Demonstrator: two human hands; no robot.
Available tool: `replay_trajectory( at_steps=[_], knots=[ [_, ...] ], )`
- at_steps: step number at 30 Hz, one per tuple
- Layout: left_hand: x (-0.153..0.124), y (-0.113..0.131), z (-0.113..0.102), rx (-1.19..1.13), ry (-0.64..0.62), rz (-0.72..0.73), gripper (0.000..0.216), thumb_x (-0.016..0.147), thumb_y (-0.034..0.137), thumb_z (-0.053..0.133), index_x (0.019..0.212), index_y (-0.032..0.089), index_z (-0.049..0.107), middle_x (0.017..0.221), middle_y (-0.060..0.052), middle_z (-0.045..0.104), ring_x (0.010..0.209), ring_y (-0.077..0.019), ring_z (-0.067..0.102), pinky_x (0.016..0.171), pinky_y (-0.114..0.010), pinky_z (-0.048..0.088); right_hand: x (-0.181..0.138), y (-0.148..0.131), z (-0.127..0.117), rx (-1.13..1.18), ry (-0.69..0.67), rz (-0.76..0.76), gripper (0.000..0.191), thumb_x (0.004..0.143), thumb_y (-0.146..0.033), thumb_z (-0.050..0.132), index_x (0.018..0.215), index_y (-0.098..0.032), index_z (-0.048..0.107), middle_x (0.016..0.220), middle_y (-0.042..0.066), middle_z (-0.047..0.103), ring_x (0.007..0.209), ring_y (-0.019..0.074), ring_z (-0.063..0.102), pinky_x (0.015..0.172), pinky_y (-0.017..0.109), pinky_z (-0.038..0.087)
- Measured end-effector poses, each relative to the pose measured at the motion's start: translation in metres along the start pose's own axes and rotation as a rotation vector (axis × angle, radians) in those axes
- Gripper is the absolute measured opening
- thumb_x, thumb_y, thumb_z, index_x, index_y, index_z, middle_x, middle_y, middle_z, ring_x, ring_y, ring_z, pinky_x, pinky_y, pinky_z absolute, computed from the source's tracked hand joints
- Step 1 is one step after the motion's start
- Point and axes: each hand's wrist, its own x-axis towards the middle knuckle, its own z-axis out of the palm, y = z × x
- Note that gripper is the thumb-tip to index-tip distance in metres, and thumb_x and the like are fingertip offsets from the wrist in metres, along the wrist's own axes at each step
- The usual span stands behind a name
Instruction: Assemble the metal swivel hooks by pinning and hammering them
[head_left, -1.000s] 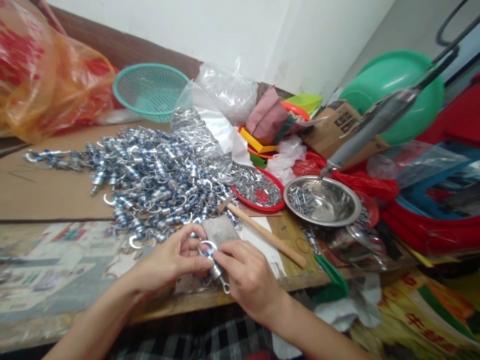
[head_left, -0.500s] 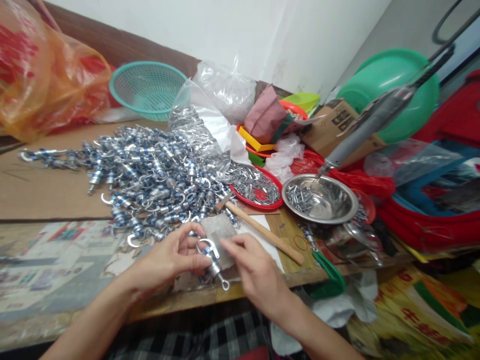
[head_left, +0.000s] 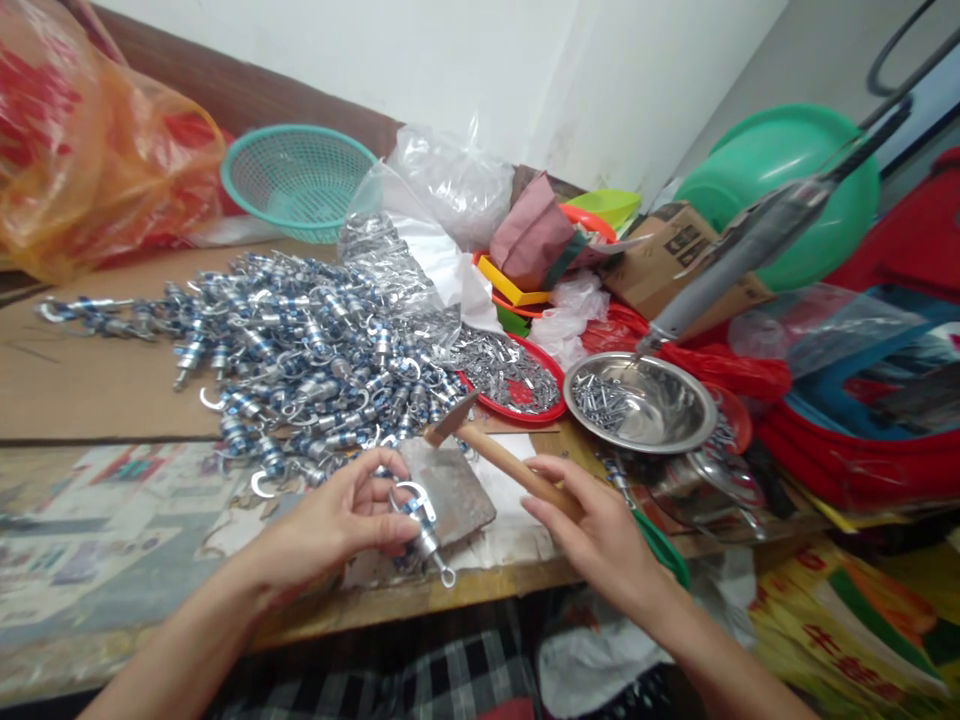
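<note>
My left hand [head_left: 330, 525] pinches a small silver clip with a blue band [head_left: 420, 520], holding it against a flat grey metal block [head_left: 454, 490] near the table's front edge. My right hand [head_left: 600, 535] wraps around the wooden handle of a small hammer [head_left: 491, 452], whose head is lifted slightly above the block's far corner. A big heap of the same blue-banded silver clips [head_left: 292, 350] lies on brown cardboard just beyond my left hand.
A red tray of small silver parts [head_left: 517, 380] and a steel bowl of screws [head_left: 641, 405] sit to the right. A teal basket [head_left: 300, 180], plastic bags, a cardboard box [head_left: 675, 255], a green basin [head_left: 780, 175] and a hanging grey power tool [head_left: 739, 255] crowd the back.
My right hand let go of the clip, moved right and took hold of the hammer handle, lifting its head. My left hand kept the clip on the block.
</note>
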Motion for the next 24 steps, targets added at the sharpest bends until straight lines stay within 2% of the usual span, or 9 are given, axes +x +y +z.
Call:
replay_trajectory(
  at_steps=[2,5,9,13,14,18,21,23,24],
  knots=[
    [0.0,-0.001,0.0,0.006,0.001,0.006,0.04,0.063,0.018,0.075,0.088,0.021,0.044,0.077,0.004,0.06,0.065,-0.0114,0.059,0.059,-0.024,0.045,-0.015,-0.01,-0.012,0.014,0.06,-0.152,0.039,0.084,-0.014,0.054,0.121,-0.026,0.054,0.107,0.004,0.064,0.094,0.0166,0.062,0.078,0.026,0.05],
    [0.001,-0.001,0.0,0.006,0.013,0.01,0.041,0.062,0.017,0.075,0.088,0.022,0.044,0.075,0.004,0.061,0.065,-0.0122,0.06,0.059,-0.024,0.045,-0.031,-0.017,-0.021,-0.023,0.142,-0.273,0.053,0.083,-0.005,0.052,0.13,-0.029,0.047,0.106,0.005,0.064,0.09,0.0155,0.063,0.073,0.023,0.051],
    [0.001,0.001,0.001,-0.001,0.023,0.011,0.043,0.06,0.018,0.076,0.087,0.021,0.043,0.07,0.005,0.062,0.061,-0.0121,0.06,0.057,-0.024,0.045,-0.04,-0.012,-0.017,-0.151,-0.033,-0.32,0.053,0.082,-0.002,0.046,0.13,-0.026,0.048,0.095,0.006,0.066,0.078,0.016,0.064,0.065,0.025,0.052],
    [0.002,0.003,0.001,0.014,0.016,0.012,0.042,0.06,0.019,0.076,0.086,0.021,0.042,0.067,0.004,0.065,0.06,-0.0118,0.06,0.055,-0.022,0.044,-0.04,-0.013,-0.012,-0.129,0.151,-0.337,0.059,0.081,0.0,0.049,0.132,-0.028,0.044,0.1,0.006,0.064,0.087,0.0168,0.063,0.07,0.026,0.052],
    [0.002,0.002,0.002,0.019,0.015,0.015,0.042,0.06,0.019,0.076,0.086,0.021,0.042,0.066,0.004,0.065,0.059,-0.0117,0.059,0.055,-0.022,0.044,-0.04,-0.014,-0.011,-0.128,0.16,-0.333,0.06,0.081,0.001,0.049,0.132,-0.029,0.044,0.1,0.006,0.064,0.088,0.0168,0.063,0.071,0.026,0.052],
    [0.003,0.0,0.006,0.032,0.027,0.024,0.042,0.06,0.02,0.076,0.087,0.021,0.044,0.066,0.004,0.066,0.059,-0.0118,0.06,0.055,-0.022,0.045,-0.035,-0.016,-0.004,-0.128,-0.047,-0.214,0.045,0.085,-0.006,0.044,0.125,-0.026,0.053,0.094,0.005,0.066,0.079,0.0161,0.065,0.068,0.025,0.052],
    [-0.007,0.004,-0.002,0.064,0.081,0.055,0.044,0.062,0.024,0.077,0.094,0.022,0.047,0.073,0.003,0.068,0.064,-0.0141,0.063,0.058,-0.024,0.048,-0.024,0.001,0.003,-0.015,0.007,-0.034,0.035,0.085,-0.019,0.049,0.119,-0.022,0.059,0.097,0.006,0.067,0.083,0.0176,0.065,0.073,0.028,0.053],
    [-0.026,0.007,-0.022,0.144,0.288,0.161,0.045,0.066,0.029,0.074,0.103,0.025,0.049,0.076,0.004,0.068,0.068,-0.015,0.065,0.06,-0.023,0.049,-0.014,0.02,0.008,0.04,0.056,0.108,0.036,0.081,-0.027,0.056,0.115,-0.02,0.062,0.1,0.008,0.068,0.09,0.0211,0.065,0.079,0.033,0.053],
    [-0.038,0.006,-0.036,0.207,0.465,0.266,0.043,0.069,0.031,0.072,0.106,0.026,0.05,0.078,0.005,0.068,0.07,-0.0147,0.065,0.061,-0.022,0.049,-0.01,0.029,0.01,0.063,0.057,0.177,0.037,0.078,-0.03,0.058,0.113,-0.019,0.064,0.101,0.009,0.069,0.093,0.0232,0.065,0.082,0.036,0.052]
  ],
)
